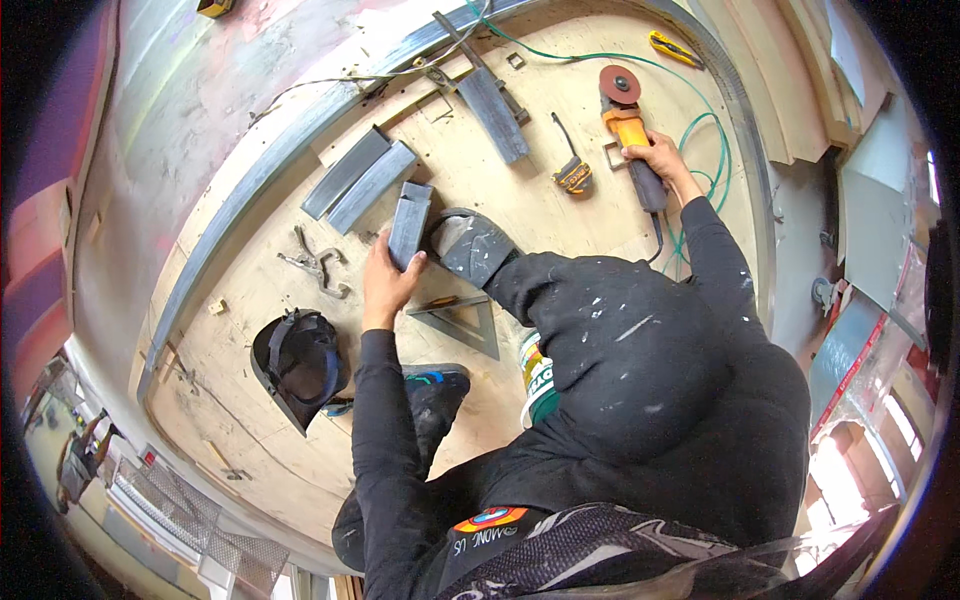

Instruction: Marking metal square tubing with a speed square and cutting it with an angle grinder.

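Observation:
My left hand (390, 277) is closed around the near end of a short grey square metal tube (409, 222), thumb on one side and fingers on the other. The tube lies next to the toe of my boot (470, 245). On the right, my right hand (660, 162) grips the body of a yellow and black angle grinder (627, 128). A reddish-brown disc (620, 85) faces up at the grinder's far end, and its dark cord (657, 238) trails back toward my leg. Whether the disc is spinning cannot be told.
Two grey tubes (372, 187) lie beyond my left hand, a longer tube (493, 115) farther off. A tape measure (573, 177), locking clamp (316, 262), set square (468, 326) and welding helmet (302, 362) rest on the plywood. A green hose (722, 130) loops right; a curved metal rail (270, 160) edges the board.

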Demonstrator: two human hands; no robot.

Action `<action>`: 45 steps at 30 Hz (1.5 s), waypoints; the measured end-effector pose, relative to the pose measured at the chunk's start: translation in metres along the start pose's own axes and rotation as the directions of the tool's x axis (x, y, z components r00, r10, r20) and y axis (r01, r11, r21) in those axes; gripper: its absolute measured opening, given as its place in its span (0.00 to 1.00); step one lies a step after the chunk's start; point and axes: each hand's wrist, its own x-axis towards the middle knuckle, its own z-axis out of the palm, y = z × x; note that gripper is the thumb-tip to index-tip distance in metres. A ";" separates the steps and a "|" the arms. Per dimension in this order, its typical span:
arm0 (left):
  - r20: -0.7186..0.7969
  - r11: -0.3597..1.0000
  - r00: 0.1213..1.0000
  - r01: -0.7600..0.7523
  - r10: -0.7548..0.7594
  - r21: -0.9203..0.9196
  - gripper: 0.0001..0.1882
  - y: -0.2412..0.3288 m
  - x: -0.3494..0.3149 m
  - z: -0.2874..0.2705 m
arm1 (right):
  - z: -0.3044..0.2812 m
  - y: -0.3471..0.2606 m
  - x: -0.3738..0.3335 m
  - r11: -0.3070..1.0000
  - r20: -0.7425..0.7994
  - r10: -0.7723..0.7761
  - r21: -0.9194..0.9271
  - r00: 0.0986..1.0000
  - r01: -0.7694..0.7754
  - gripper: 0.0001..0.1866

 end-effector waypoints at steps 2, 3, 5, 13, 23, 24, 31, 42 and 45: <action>-0.017 0.998 0.998 0.057 -0.056 0.038 0.36 0.020 0.004 0.002 | -0.013 0.016 0.004 0.991 -0.035 -0.020 -0.131 0.999 0.015 0.30; -0.041 0.988 0.991 0.130 -0.126 0.089 0.34 0.025 0.001 0.004 | -0.007 0.013 0.007 0.968 -0.048 -0.048 -0.250 0.998 0.034 0.31; -0.102 0.943 0.974 0.221 -0.202 0.247 0.29 0.023 -0.003 0.007 | 0.004 -0.007 -0.005 0.882 -0.160 -0.110 -0.470 0.981 0.022 0.32; -0.201 0.936 0.949 0.285 -0.244 0.207 0.27 0.026 -0.003 0.017 | 0.004 -0.009 -0.024 0.643 -0.129 -0.294 -0.760 0.947 0.096 0.30; -0.196 0.906 0.917 0.381 -0.346 0.183 0.23 0.004 -0.024 -0.002 | 0.065 -0.102 -0.056 0.405 0.108 -0.108 -0.903 0.988 0.143 0.24; -0.202 0.902 0.913 0.391 -0.354 0.184 0.23 0.003 -0.028 -0.004 | 0.087 -0.124 -0.066 0.416 0.201 -0.218 -0.866 0.955 0.277 0.21; -0.123 0.869 0.875 0.430 -0.468 -0.245 0.27 -0.008 -0.045 -0.004 | 0.227 -0.168 -0.087 0.687 0.646 -0.460 -0.175 0.609 0.705 0.26; 0.170 0.080 0.915 0.213 -0.365 -0.974 0.26 0.031 -0.070 -0.014 | 0.288 -0.160 -0.128 0.864 0.823 -0.452 0.309 0.343 0.397 0.54; 0.025 0.203 0.908 0.120 -0.419 -0.972 0.21 0.041 -0.076 -0.018 | 0.276 -0.174 -0.138 0.802 0.716 -0.555 0.327 0.424 0.500 0.46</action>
